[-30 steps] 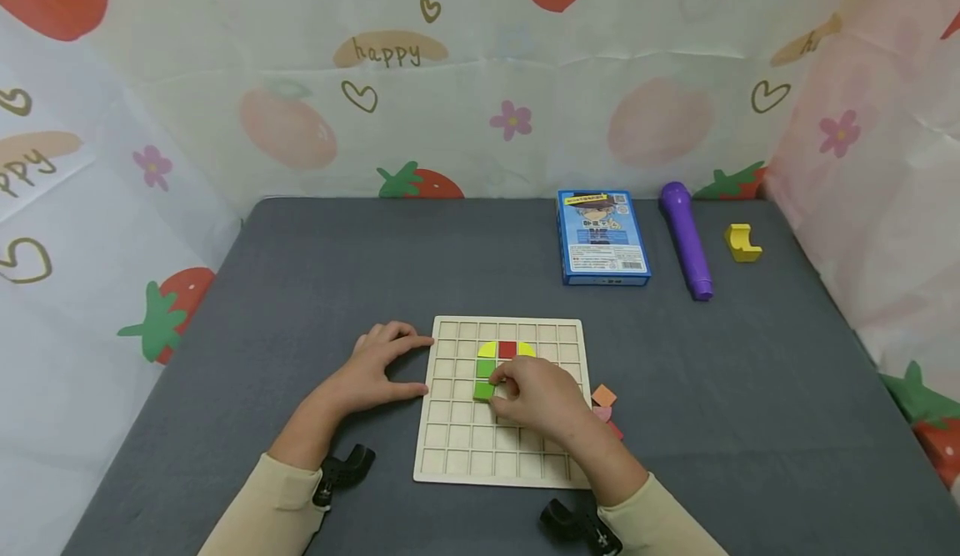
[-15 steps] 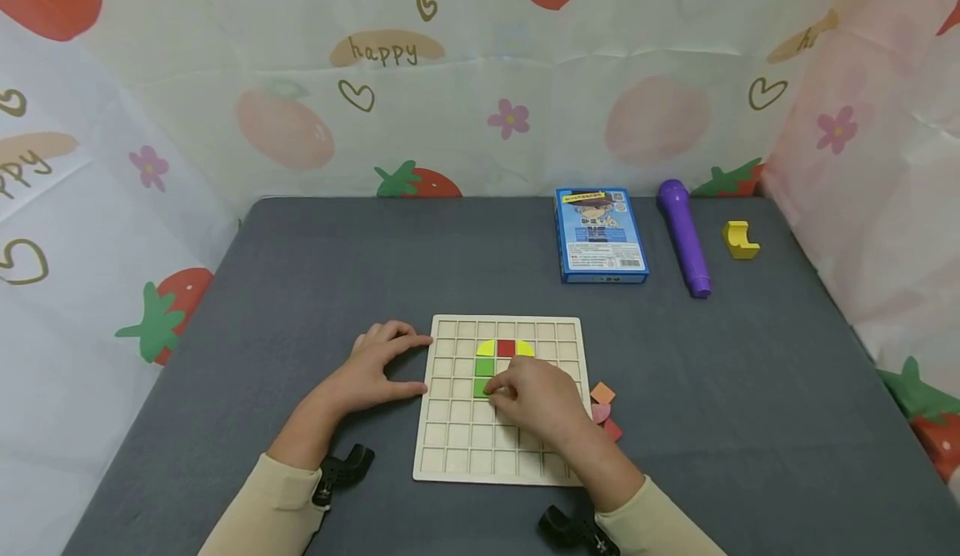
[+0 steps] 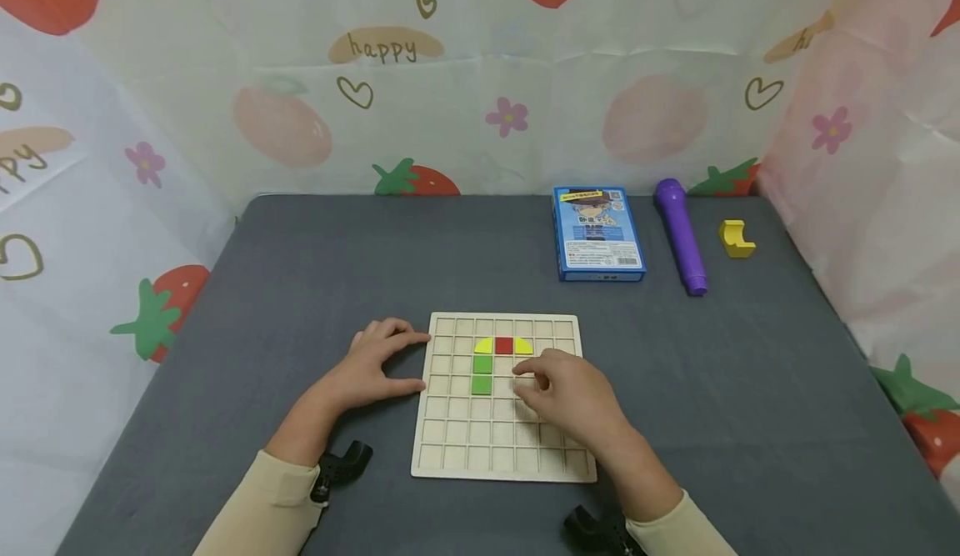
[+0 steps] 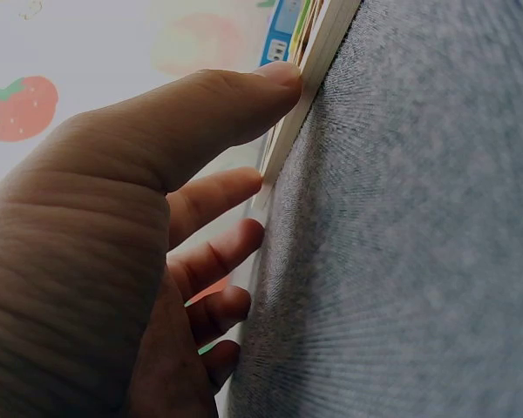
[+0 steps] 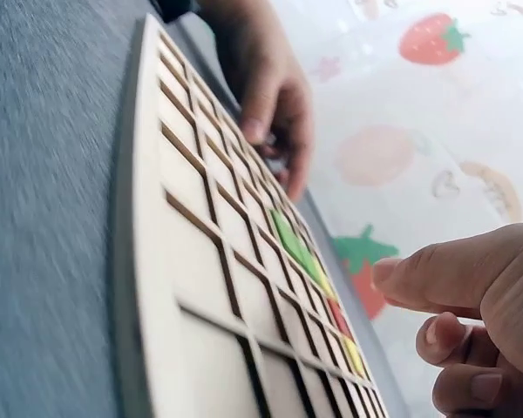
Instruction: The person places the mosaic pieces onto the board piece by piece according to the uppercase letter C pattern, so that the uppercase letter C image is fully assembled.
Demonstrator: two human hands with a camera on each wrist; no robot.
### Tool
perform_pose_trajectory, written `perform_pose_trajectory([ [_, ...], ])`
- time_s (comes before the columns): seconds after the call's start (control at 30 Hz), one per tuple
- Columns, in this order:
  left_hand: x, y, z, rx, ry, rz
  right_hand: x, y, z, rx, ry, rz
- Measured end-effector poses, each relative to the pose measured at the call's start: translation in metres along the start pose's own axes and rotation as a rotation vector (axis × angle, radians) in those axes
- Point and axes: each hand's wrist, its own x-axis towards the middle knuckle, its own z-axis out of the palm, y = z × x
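A wooden grid board (image 3: 442,433) lies on the grey table. Near its far side sit a yellow quarter-round tile (image 3: 484,347), a red square tile (image 3: 504,345) and a second yellow tile (image 3: 523,347) in a row. Below the left yellow tile are two green square tiles (image 3: 482,384), one under the other. My left hand (image 3: 367,364) touches the board's left edge with spread thumb and forefinger. Over the right half of the board hovers my right hand (image 3: 573,393), fingers loosely bent. In the right wrist view, nothing shows in the right hand's fingers (image 5: 449,270).
Toward the back right lie a blue box (image 3: 600,235), a purple microphone-shaped object (image 3: 681,239) and a yellow block with a curved notch (image 3: 737,240). Loose tiles seen earlier beside the board are hidden behind the right arm. A printed curtain (image 3: 300,6) surrounds the table.
My right hand has let go of the lower green tile, which now lies flat in its cell, and has moved right. The left hand stays at the board's edge.
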Motion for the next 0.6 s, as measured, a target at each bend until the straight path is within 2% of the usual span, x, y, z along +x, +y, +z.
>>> perform_pose_trajectory([
  [0.2, 0.0, -0.001, -0.001, -0.003, 0.003, 0.005, -0.008, 0.02, -0.017, 0.048, 0.042, 0.095],
  [0.43, 0.001, -0.002, 0.001, 0.004, 0.004, -0.004, -0.019, 0.043, -0.033, 0.105, 0.088, 0.125],
  [0.53, 0.001, -0.002, 0.001, 0.005, 0.003, -0.002, -0.025, 0.05, -0.041, 0.131, 0.071, 0.139],
  [0.6, 0.001, -0.001, 0.0, -0.001, 0.001, -0.003, -0.028, 0.055, -0.045, 0.151, 0.027, 0.163],
])
